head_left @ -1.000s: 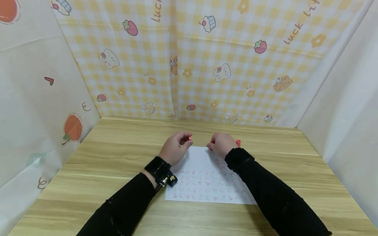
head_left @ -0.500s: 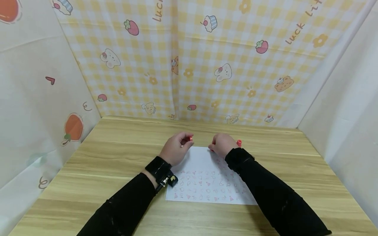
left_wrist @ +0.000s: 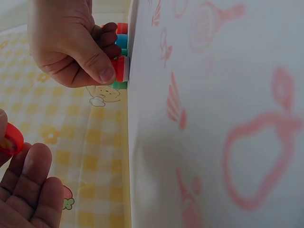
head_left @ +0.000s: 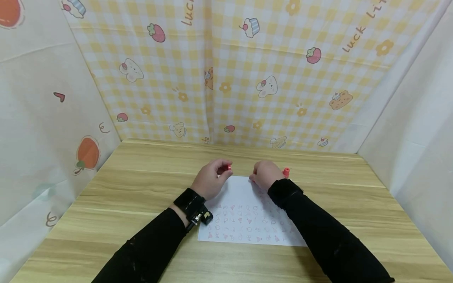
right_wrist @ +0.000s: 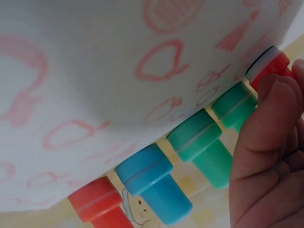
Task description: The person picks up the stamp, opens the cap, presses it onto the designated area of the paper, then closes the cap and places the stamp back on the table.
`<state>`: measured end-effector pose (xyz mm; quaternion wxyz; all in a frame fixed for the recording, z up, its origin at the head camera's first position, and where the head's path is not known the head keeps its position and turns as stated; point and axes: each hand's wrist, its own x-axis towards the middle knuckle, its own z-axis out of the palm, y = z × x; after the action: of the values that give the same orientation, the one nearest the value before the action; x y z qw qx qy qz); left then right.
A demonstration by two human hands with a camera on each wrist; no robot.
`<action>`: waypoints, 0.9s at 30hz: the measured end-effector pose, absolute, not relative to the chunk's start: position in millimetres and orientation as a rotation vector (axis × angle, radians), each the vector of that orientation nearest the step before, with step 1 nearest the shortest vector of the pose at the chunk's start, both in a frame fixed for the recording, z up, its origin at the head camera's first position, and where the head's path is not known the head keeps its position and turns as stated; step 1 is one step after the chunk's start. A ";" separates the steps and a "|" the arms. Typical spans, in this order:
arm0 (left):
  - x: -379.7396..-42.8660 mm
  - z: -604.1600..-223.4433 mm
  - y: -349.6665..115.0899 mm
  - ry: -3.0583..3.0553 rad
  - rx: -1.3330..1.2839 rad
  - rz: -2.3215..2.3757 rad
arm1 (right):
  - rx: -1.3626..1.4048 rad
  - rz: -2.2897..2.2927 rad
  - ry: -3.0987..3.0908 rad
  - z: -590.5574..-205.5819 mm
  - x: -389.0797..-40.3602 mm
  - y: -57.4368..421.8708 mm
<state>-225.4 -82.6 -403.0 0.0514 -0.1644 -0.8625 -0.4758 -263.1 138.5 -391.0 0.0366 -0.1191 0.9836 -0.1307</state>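
Note:
My right hand (head_left: 267,174) grips a red stamp (right_wrist: 269,68) by its handle. The stamp's pale face stands right at the far part of a white sheet of paper (head_left: 236,192), as the left wrist view shows. Between the thumb and fingers of my left hand (head_left: 209,181) is a small round red cap (left_wrist: 14,137), held just off the paper's far left edge. Red printed outlines, such as a pear (left_wrist: 232,164) and a shuttlecock shape (right_wrist: 237,32), cover the nearer and right part of the sheet.
Behind the paper stands a row of capped stamps: one red (right_wrist: 97,199), one blue (right_wrist: 152,171) and two green, including a green stamp (right_wrist: 202,142). The wooden table (head_left: 141,173) meets a yellow checked cloth (head_left: 230,78) at the back, with white cloth at both sides.
My right hand has sunk very slightly toward the paper with the red stamp. The left hand keeps holding the cap almost in the same place.

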 end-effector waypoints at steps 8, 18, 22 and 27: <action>-224.9 -401.7 -81.1 -2.606 -0.510 -1.434 | -0.403 -0.393 3.038 -389.5 -262.0 136.7; -223.0 -403.8 -81.0 -2.624 -0.512 -1.427 | -0.393 -0.386 3.024 -392.3 -260.1 140.5; -221.9 -404.7 -81.1 -2.632 -0.505 -1.428 | -0.370 -0.424 3.003 -391.5 -259.4 142.2; -221.3 -403.5 -80.9 -2.634 -0.498 -1.432 | -0.310 -0.564 2.981 -382.0 -256.0 146.3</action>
<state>-221.3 -80.9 -403.5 0.0510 -0.1638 -0.8655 -0.4705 -256.0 146.3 -382.0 0.0458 -0.1014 0.9765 -0.1848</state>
